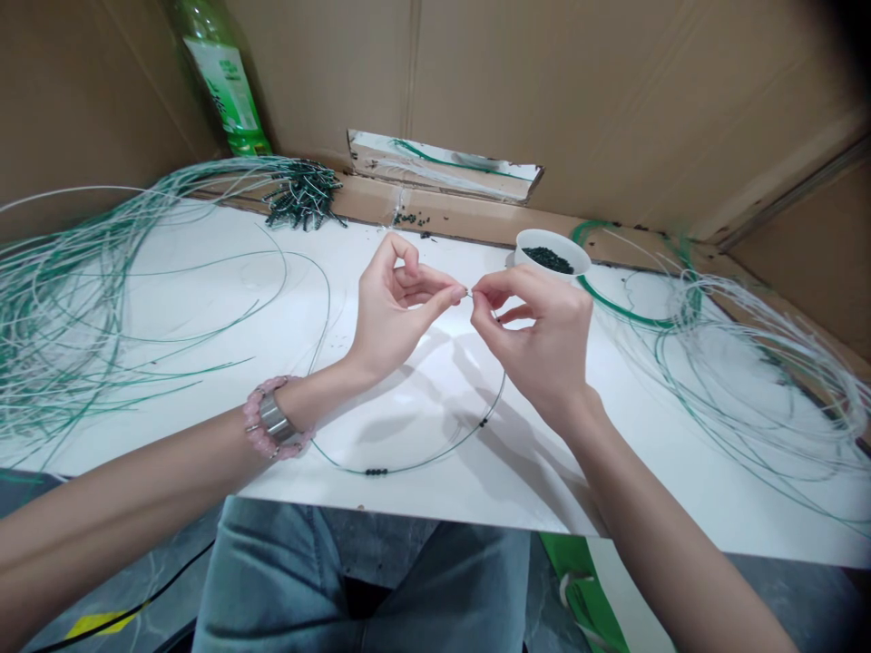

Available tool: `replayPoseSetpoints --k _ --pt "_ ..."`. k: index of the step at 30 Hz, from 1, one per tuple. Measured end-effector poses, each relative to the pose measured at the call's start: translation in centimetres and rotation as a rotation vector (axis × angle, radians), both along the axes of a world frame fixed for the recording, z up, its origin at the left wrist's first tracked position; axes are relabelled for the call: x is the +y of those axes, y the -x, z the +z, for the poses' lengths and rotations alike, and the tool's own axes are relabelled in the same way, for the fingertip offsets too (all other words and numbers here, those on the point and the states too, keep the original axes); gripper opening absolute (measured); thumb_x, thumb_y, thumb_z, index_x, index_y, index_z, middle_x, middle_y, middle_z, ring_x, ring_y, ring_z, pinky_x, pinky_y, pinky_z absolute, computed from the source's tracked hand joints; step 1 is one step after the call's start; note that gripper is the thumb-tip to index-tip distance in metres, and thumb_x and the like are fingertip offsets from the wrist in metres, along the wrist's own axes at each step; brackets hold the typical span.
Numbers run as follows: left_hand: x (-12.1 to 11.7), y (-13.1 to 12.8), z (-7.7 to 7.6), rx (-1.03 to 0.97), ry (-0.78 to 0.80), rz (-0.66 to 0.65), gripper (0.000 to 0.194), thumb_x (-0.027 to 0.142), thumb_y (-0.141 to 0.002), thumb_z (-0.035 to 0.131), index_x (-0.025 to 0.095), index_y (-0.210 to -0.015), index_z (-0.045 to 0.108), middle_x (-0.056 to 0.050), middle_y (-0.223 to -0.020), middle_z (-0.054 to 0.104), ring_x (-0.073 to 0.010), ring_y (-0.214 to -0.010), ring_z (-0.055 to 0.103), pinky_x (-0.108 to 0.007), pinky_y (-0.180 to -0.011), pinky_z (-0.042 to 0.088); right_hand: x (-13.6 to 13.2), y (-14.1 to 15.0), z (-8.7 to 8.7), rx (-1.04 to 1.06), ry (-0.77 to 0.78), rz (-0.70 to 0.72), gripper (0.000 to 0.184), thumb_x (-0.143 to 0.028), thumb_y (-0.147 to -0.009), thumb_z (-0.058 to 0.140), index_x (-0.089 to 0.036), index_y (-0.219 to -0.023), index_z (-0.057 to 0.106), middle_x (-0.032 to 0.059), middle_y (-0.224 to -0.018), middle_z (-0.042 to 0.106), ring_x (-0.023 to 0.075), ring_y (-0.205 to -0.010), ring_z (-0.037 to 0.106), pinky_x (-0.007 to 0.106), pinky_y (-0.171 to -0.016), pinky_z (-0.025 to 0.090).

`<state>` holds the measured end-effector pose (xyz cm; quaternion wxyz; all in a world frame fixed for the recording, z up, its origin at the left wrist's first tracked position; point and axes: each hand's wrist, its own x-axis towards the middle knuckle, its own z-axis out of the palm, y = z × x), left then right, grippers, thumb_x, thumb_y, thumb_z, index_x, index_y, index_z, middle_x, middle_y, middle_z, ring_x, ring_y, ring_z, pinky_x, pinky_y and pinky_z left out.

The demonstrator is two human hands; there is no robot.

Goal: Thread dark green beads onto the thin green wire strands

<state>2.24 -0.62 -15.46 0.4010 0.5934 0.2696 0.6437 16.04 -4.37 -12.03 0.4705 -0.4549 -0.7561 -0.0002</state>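
Left hand [401, 308] pinches something too tiny to identify. Right hand [537, 322] pinches thin cord [435, 458] near its tip, likely for control. Cord loops slack on bench [735, 521], carrying dark beads [376, 472]; bead bowl [534, 238] nearby, probably for easy reach.

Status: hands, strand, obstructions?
Left hand pinched, contents too small to tell. Right hand pinching thin strand. Dark beads threaded on it. Nothing visibly in the way.

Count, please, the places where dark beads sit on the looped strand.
3 in view: dark beads near the table's front edge, others farther right along the strand, and a less clear spot by the right hand. That hand may hide more.
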Motion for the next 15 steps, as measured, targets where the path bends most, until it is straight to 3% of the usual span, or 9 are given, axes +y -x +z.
replayPoseSetpoints --k 5,13,15 --pt "0.09 0.31 -0.02 0.023 -0.015 -0.001 0.045 0.021 -0.068 0.074 0.023 -0.079 0.031 0.005 -0.071 0.068 -0.0125 -0.067 0.069 -0.027 -0.064 0.055 0.18 -0.23 -0.09 -0.012 -0.007 0.068 0.013 -0.011 -0.082 0.056 -0.019 -0.076 0.065 0.0003 -0.072 0.065 0.0097 -0.063 0.058 0.021 -0.054 0.052" --pt "-0.18 0.24 0.34 -0.002 0.052 -0.031 0.039 0.017 -0.068 0.072 0.021 -0.075 0.035 0.004 -0.069 0.07 -0.0129 -0.064 0.07 -0.025 -0.064 0.058 0.46 -0.37 -0.47 0.182 0.13 0.108 0.009 -0.014 -0.08 0.061 -0.017 -0.078 0.069 -0.0012 -0.073 0.07 0.0102 -0.066 0.063 0.02 -0.057 0.055" --pt "-0.15 0.23 0.28 -0.008 0.073 -0.033 0.036 0.017 -0.07 0.071 0.021 -0.074 0.035 0.004 -0.068 0.07 -0.0128 -0.064 0.07 -0.025 -0.064 0.059 0.56 -0.38 -0.68 0.132 0.111 0.099 0.01 -0.015 -0.081 0.059 -0.017 -0.079 0.069 -0.0006 -0.075 0.071 0.0107 -0.067 0.064 0.021 -0.058 0.055"
